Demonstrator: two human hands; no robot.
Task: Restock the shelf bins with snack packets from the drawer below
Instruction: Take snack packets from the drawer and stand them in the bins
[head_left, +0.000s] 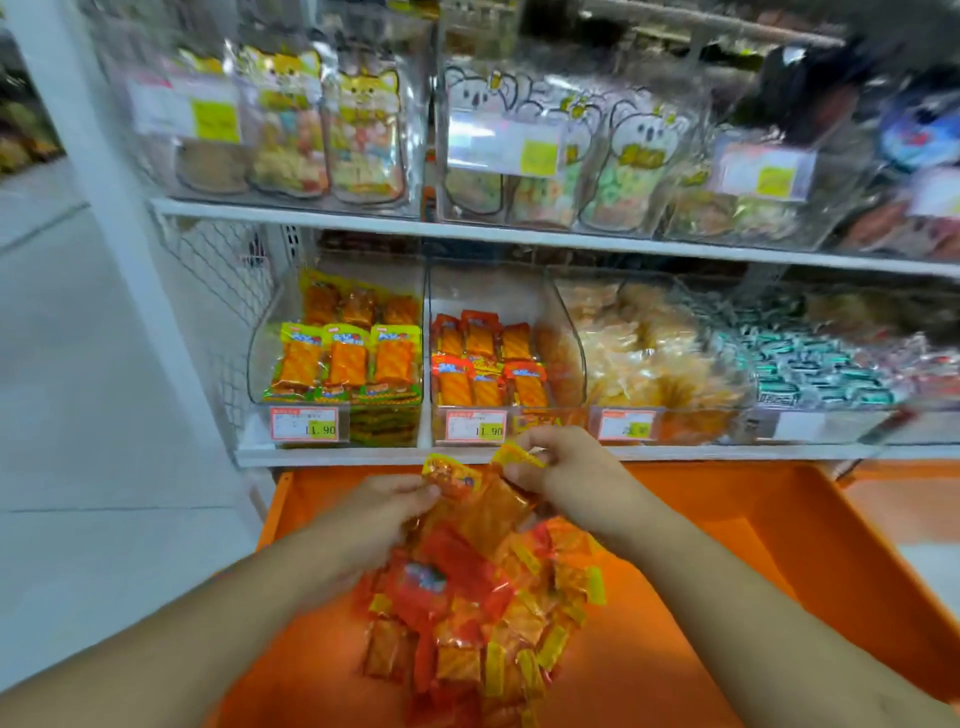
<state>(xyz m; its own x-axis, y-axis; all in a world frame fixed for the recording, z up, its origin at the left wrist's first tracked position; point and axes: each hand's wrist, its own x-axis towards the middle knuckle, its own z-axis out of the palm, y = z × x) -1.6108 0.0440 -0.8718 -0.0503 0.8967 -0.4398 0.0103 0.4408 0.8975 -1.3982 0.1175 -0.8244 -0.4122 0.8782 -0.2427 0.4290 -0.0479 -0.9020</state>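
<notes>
An orange drawer (779, 551) stands pulled out below the shelf, with a heap of red and yellow snack packets (478, 613) in it. My left hand (374, 514) pinches a yellow-topped orange packet (451, 475) above the heap. My right hand (561, 467) pinches a second yellow-topped packet (514, 457) just beside it. Above, a clear bin (343, 358) holds yellow-topped packets, and the clear bin (493, 364) next to it holds red-topped ones.
More clear bins to the right hold pale snacks (644, 348) and green-wrapped sweets (810, 369). An upper shelf (519, 236) carries animal-shaped pouches. Price tags (304, 423) front the bins. A white wire side panel (218, 291) and grey floor lie left.
</notes>
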